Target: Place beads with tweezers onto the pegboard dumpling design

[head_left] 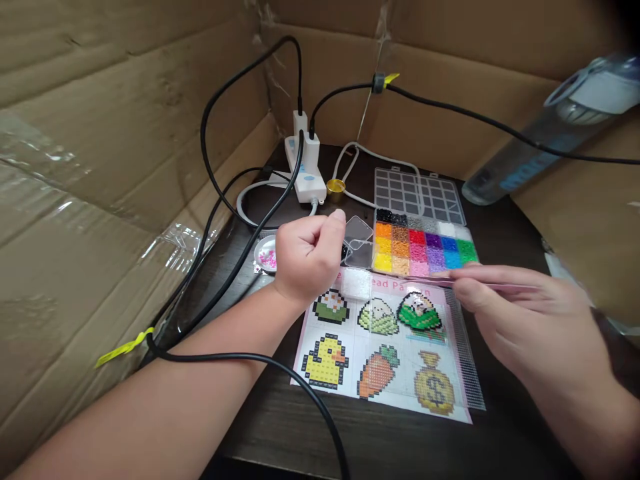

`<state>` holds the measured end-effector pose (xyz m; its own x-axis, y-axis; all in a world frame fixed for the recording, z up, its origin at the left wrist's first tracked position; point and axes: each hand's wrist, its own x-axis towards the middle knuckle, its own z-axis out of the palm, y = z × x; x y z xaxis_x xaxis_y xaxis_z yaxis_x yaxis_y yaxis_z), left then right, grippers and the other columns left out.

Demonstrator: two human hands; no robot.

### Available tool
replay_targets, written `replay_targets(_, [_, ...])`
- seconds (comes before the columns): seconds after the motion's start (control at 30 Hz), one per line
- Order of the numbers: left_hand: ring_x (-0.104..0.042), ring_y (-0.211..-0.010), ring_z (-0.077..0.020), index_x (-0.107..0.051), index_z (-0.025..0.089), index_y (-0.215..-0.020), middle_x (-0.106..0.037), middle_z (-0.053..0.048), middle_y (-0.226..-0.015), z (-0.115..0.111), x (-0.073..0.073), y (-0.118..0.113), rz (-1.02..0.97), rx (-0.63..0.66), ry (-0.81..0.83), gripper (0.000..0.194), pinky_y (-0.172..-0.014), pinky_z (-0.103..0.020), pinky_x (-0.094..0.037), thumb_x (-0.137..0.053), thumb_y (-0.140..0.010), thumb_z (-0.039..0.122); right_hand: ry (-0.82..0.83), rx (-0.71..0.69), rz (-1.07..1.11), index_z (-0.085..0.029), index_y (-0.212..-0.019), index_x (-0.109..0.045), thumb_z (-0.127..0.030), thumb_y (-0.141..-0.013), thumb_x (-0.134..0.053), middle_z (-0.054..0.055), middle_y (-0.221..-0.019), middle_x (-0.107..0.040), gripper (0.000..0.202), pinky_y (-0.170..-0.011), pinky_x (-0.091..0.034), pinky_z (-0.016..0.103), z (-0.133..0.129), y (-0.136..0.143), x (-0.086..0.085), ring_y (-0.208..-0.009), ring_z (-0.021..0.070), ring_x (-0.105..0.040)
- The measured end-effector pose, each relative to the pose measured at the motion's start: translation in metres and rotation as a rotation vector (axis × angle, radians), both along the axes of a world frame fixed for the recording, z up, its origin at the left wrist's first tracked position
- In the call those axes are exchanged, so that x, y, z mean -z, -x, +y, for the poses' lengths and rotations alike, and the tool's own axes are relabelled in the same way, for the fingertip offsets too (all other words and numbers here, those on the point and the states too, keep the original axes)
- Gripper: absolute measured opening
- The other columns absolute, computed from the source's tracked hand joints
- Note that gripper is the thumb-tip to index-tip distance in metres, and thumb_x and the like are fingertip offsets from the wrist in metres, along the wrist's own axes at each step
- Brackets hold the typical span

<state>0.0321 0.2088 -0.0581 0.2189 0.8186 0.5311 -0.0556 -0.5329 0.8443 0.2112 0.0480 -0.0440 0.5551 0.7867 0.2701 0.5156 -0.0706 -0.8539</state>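
Note:
My right hand (535, 320) pinches a pair of pink tweezers (435, 279), whose tips point left over the top of the bead pattern sheet (320, 393). My left hand (313, 257) is closed, thumb on top, beside the small clear box (357, 243); whatever its fingers hold is hidden. The sheet shows rice balls, a duck, a carrot and a money bag. On a clear pegboard (473, 373) over it, beads form a green and white rice ball (421, 312). A small clear container of white beads (357, 285) lies on the sheet's top edge.
Behind the sheet stands an open sorting box of coloured beads (425, 247). A white dish with pink beads (266, 255) is left of my left hand. A power strip (305, 173), a gold cup (336, 189) and a bottle (545, 140) stand behind. A black cable (240, 357) crosses my left forearm.

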Motion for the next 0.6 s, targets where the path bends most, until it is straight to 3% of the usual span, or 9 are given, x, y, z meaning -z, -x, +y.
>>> replay_targets(0.1, [-0.022, -0.044, -0.0063, -0.023, 0.017, -0.046, -0.021, 0.005, -0.045, -0.001, -0.002, 0.001, 0.028, -0.020, -0.033, 0.052, -0.043, -0.026, -0.020, -0.057, -0.086, 0.023, 0.031, -0.042, -0.025, -0.031, -0.081, -0.079, -0.028, -0.074, -0.079, 0.000, -0.079, -0.078, 0.007, -0.062, -0.061, 0.023, 0.013, 0.023, -0.004, -0.070, 0.0165, -0.074])
replay_targets(0.23, [-0.021, -0.046, -0.0065, -0.022, 0.017, -0.047, -0.019, 0.005, -0.047, -0.001, 0.000, 0.000, 0.069, -0.060, -0.009, 0.052, -0.044, -0.026, -0.019, -0.058, -0.083, 0.023, 0.073, -0.066, 0.043, -0.031, -0.083, -0.079, -0.027, -0.077, -0.076, 0.000, -0.080, -0.078, 0.007, -0.066, -0.063, 0.023, 0.018, 0.041, 0.005, -0.072, 0.0163, -0.075])
replay_targets(0.6, [-0.021, -0.046, -0.0071, -0.021, 0.017, -0.047, -0.019, 0.005, -0.047, -0.001, -0.001, -0.001, 0.042, -0.070, -0.004, 0.053, -0.043, -0.026, -0.019, -0.059, -0.084, 0.023, 0.147, -0.068, 0.101, -0.024, -0.081, -0.079, -0.028, -0.075, -0.076, 0.004, -0.079, -0.078, 0.007, -0.068, -0.064, 0.030, 0.018, 0.045, 0.017, -0.072, 0.0197, -0.075])
